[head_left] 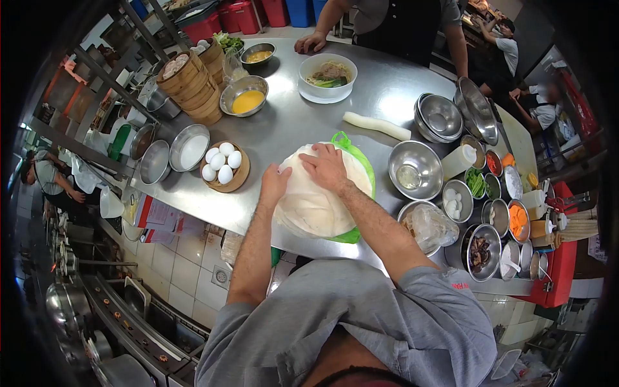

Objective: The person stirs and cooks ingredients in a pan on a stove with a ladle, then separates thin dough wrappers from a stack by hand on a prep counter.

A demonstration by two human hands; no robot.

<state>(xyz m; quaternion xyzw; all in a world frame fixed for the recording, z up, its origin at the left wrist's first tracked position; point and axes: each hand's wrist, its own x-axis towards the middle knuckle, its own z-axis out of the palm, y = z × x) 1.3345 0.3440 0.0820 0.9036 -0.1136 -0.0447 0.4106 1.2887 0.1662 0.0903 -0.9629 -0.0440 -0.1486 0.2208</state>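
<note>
A stack of thin, pale round sheets (313, 209), perhaps dough wrappers, lies before me under clear plastic, with a bright green plastic bag (351, 233) beneath it. My left hand (275, 184) rests against the stack's left edge, fingers extended and thumb apart. Spread across the upper part of the sheets is my right hand (326, 167), its fingertips pressing on the surface. Neither hand appears to lift anything. Just beyond the stack lies a long white roll (377, 126), perhaps dough or radish.
On the left are eggs in a round wooden tray (240, 182), metal bowls and bamboo steamers (187, 87). A noodle bowl (327, 77) stands at the back, near a person in an apron (403, 29). Several ingredient bowls, including a large metal bowl (416, 156), crowd the right.
</note>
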